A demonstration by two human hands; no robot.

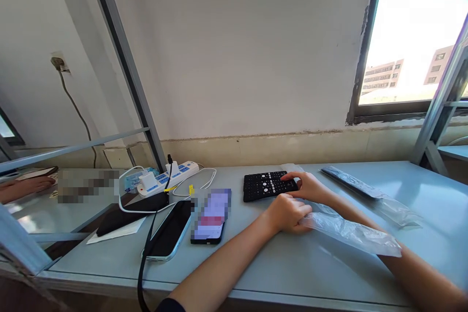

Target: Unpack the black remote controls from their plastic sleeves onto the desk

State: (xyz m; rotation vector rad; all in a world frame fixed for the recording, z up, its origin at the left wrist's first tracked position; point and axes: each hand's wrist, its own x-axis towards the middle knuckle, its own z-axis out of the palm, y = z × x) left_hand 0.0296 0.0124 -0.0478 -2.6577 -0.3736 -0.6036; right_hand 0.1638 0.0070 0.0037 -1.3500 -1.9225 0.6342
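A: Far left?
B: Another person's hand (32, 189), resting low at the frame edge. Next, white power strip (187, 170) with chargers plugged in, black pouch (119, 214) lying partly over white paper (114, 234).
A: Then?
B: Dark-screened phone (172, 229), then lit phone (212, 219) just beside it, screen pixelated. Both flat on the table (241, 265).
A: Middle?
B: Black button panel (265, 186), flat on the table, right of the phones; one piece or several, can't tell. Left hand (288, 213) is nearer the camera, fingers curled closed, pinching the clear plastic sleeve (351, 229).
A: Right hand?
B: Right hand (306, 187) is half curled, fingertips on the panel's right end; can't tell if it grips. Sleeve trails right, across that forearm.
A: Last?
B: Plastic-wrapped dark bar (349, 183), beyond the right forearm, untouched. Window (405, 34) above.
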